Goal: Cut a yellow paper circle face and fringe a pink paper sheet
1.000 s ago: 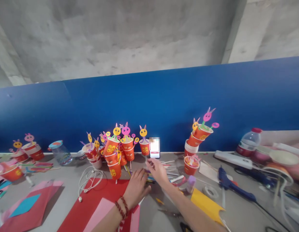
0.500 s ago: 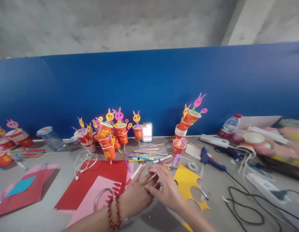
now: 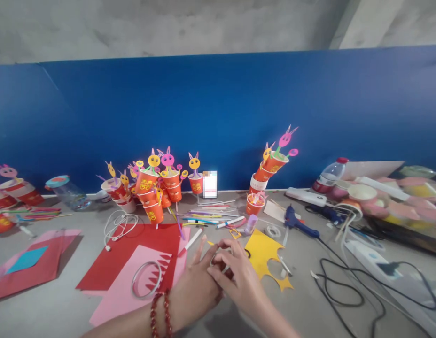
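My left hand (image 3: 198, 281), with a red bead bracelet (image 3: 166, 312) at its wrist, is back upward over the middle of the table. Its outer finger stretches out apart from the others, whose tips are partly hidden. My right hand (image 3: 237, 270) has its fingers curled round the left hand's fingers. Whether a small thing is between them, I cannot make out. Left of the hands a silver bangle (image 3: 159, 277) lies on pink paper (image 3: 115, 300). A white marker (image 3: 193, 238) lies just beyond the left hand, and cut yellow paper (image 3: 256, 246) beside the right.
Red paper cups (image 3: 152, 213) with rabbit-faced figures stand along the blue partition (image 3: 218, 112). Markers and sticks (image 3: 213, 216) lie before them. At right are a blue glue gun (image 3: 291, 220), looped black cable (image 3: 325, 291) and a power strip (image 3: 369, 258).
The view has shifted, so table things sit slightly higher and further left. My hands stay together; the right fingers have curled more closely over the left. The bangle shows more fully.
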`<state>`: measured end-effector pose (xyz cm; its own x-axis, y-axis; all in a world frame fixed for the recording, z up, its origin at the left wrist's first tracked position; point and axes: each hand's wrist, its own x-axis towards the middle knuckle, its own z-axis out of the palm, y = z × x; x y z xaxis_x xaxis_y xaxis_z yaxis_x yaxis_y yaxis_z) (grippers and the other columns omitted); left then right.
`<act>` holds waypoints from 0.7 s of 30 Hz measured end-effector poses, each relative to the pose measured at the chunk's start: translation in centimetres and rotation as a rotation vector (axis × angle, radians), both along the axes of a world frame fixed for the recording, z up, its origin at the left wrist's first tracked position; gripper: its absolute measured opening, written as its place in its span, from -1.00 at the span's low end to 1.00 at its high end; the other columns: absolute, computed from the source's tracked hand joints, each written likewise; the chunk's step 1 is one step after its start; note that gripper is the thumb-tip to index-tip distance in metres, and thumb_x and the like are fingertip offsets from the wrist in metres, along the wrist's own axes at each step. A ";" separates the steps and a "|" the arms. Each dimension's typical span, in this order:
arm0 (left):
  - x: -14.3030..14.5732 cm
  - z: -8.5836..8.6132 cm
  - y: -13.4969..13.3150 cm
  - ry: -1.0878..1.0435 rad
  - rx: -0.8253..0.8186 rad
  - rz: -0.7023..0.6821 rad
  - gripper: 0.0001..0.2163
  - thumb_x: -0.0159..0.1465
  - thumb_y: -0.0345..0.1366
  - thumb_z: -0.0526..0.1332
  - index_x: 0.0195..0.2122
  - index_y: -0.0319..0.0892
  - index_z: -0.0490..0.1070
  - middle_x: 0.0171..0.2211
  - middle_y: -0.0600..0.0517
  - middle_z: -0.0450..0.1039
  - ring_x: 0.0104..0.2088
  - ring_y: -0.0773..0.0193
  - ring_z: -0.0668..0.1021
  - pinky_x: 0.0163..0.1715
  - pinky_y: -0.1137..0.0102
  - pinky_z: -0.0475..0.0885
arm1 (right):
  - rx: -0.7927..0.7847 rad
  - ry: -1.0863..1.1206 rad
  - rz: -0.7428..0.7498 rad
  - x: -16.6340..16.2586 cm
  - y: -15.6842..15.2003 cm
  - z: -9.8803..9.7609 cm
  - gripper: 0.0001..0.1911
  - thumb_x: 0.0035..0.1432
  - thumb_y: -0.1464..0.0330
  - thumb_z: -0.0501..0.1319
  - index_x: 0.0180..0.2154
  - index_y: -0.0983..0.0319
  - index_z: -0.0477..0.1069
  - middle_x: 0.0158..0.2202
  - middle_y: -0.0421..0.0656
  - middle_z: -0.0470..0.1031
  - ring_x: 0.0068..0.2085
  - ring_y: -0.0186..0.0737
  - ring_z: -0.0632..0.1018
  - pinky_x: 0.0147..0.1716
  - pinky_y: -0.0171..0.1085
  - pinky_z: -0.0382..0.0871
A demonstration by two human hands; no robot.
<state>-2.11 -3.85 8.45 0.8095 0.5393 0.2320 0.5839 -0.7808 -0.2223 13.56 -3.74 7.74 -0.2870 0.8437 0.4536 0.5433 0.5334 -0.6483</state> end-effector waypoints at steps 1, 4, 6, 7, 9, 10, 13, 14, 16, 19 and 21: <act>0.0 0.0 -0.1 0.002 -0.006 -0.009 -0.60 0.39 -0.11 0.12 0.23 -0.02 0.31 0.19 0.00 0.36 0.36 -0.08 0.06 0.29 -0.13 -0.52 | -0.006 0.022 0.022 0.3 0.4 0.0 -0.86 0.26 0.36 0.18 -0.39 0.16 0.39 -0.10 -0.08 0.44 -0.09 -0.07 0.50 -0.14 -0.17 0.41; -0.3 0.2 -0.5 0.016 -0.006 -0.038 -0.58 0.42 -0.09 0.06 0.25 -0.08 0.28 0.28 -0.02 0.25 0.35 -0.09 0.09 0.26 -0.16 -0.58 | 0.011 0.122 -0.075 2.6 2.1 -0.5 -0.75 0.34 0.33 0.07 -0.42 0.18 0.31 -0.32 -0.14 0.43 -0.26 -0.15 0.49 -0.24 -0.24 0.38; -0.6 0.6 -0.8 0.016 0.008 -0.025 -0.57 0.44 -0.11 0.03 0.29 -0.08 0.20 0.37 -0.02 0.07 0.35 -0.06 0.07 0.24 -0.16 -0.60 | 0.033 0.204 -0.240 4.6 2.8 -0.9 -0.74 0.37 0.28 0.04 -0.39 0.17 0.29 -0.42 -0.19 0.38 -0.37 -0.19 0.45 -0.34 -0.27 0.33; -0.7 0.8 -0.9 0.017 0.015 -0.012 -0.57 0.45 -0.13 0.02 0.31 -0.06 0.16 0.40 0.00 0.00 0.36 -0.05 0.06 0.24 -0.16 -0.59 | 0.025 0.237 -0.280 5.4 2.9 -1.1 -0.73 0.39 0.26 0.02 -0.39 0.17 0.28 -0.45 -0.21 0.35 -0.42 -0.20 0.42 -0.39 -0.28 0.30; -0.8 1.2 -0.9 0.012 0.033 -0.001 -0.57 0.45 -0.15 0.03 0.33 -0.02 0.12 0.41 0.01 -0.05 0.36 -0.05 0.06 0.24 -0.18 -0.58 | 0.000 0.270 -0.240 6.3 2.3 -1.2 -0.69 0.41 0.25 -0.01 -0.41 0.17 0.26 -0.48 -0.22 0.33 -0.44 -0.21 0.41 -0.42 -0.29 0.28; -0.8 1.3 -0.9 0.011 0.041 -0.005 -0.56 0.44 -0.16 0.04 0.33 -0.01 0.11 0.41 0.00 -0.05 0.36 -0.06 0.06 0.24 -0.18 -0.56 | -0.016 0.272 -0.184 6.2 1.7 -1.1 -0.67 0.41 0.25 -0.02 -0.42 0.17 0.27 -0.45 -0.20 0.36 -0.41 -0.20 0.43 -0.39 -0.28 0.30; -0.4 1.5 -0.5 0.010 0.059 -0.035 -0.59 0.45 -0.14 0.02 0.29 -0.04 0.18 0.40 -0.08 -0.03 0.36 -0.07 0.07 0.25 -0.17 -0.54 | -0.068 0.224 0.006 4.5 -0.7 -0.6 -0.71 0.39 0.24 0.03 -0.38 0.17 0.35 -0.29 -0.11 0.46 -0.22 -0.12 0.48 -0.21 -0.22 0.36; -0.3 1.5 -0.4 0.013 0.061 -0.042 -0.60 0.45 -0.13 0.01 0.27 -0.06 0.23 0.40 -0.11 -0.02 0.36 -0.07 0.07 0.25 -0.16 -0.54 | -0.078 0.197 0.048 3.7 -1.3 -0.4 -0.77 0.35 0.23 0.09 -0.35 0.17 0.37 -0.27 -0.10 0.47 -0.20 -0.10 0.48 -0.20 -0.21 0.37; 0.0 1.4 -0.3 0.017 0.066 -0.049 -0.62 0.44 -0.14 0.00 0.21 -0.11 0.30 0.39 -0.14 -0.01 0.37 -0.07 0.05 0.26 -0.14 -0.53 | -0.070 0.158 0.095 2.5 -2.0 -0.2 -0.80 0.29 0.25 0.17 -0.39 0.16 0.36 -0.34 -0.14 0.46 -0.26 -0.12 0.47 -0.26 -0.22 0.37; 0.1 1.4 -0.4 0.020 0.062 -0.049 -0.60 0.43 -0.13 0.02 0.23 -0.12 0.28 0.40 -0.16 -0.04 0.38 -0.11 0.03 0.26 -0.16 -0.49 | -0.007 0.183 0.043 2.5 -1.6 -0.1 -0.76 0.33 0.36 0.10 -0.42 0.16 0.34 -0.42 -0.18 0.43 -0.34 -0.17 0.45 -0.30 -0.24 0.34; 0.0 1.4 -0.5 0.018 0.044 -0.036 -0.58 0.43 -0.11 0.03 0.28 -0.06 0.22 0.41 -0.12 -0.05 0.37 -0.13 0.04 0.25 -0.19 -0.47 | 0.060 0.225 -0.071 3.4 -0.9 0.1 -0.78 0.36 0.40 0.06 -0.37 0.16 0.35 -0.40 -0.17 0.45 -0.34 -0.16 0.46 -0.31 -0.24 0.33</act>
